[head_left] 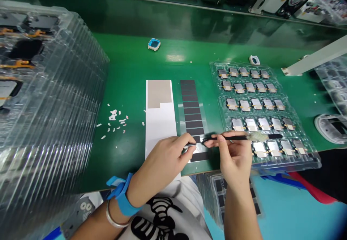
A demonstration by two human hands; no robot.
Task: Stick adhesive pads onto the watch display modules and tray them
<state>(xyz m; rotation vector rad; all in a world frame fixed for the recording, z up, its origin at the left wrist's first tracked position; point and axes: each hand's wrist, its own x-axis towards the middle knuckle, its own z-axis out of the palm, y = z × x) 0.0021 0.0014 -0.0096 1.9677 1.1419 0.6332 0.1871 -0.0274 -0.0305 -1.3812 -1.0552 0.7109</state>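
My left hand (173,155) pinches a small, thin silver-edged part (190,145) between thumb and fingers. Most of that part is hidden. My right hand (235,157) is closed round a slim black tool (237,137) with pale wrapping on its shaft. The tool's tip points left, close to the part in my left hand. Under both hands lies a clear strip of dark rectangular pieces (193,117). A white sheet (159,124) with a beige patch (158,91) lies left of it.
On the right, a clear plastic tray (222,115) carries rows of silver modules with orange flex tabs. Stacked trays (67,88) rise at the left. White scraps (114,115) are scattered on the green table (124,73). A watch case (154,44) lies towards the back.
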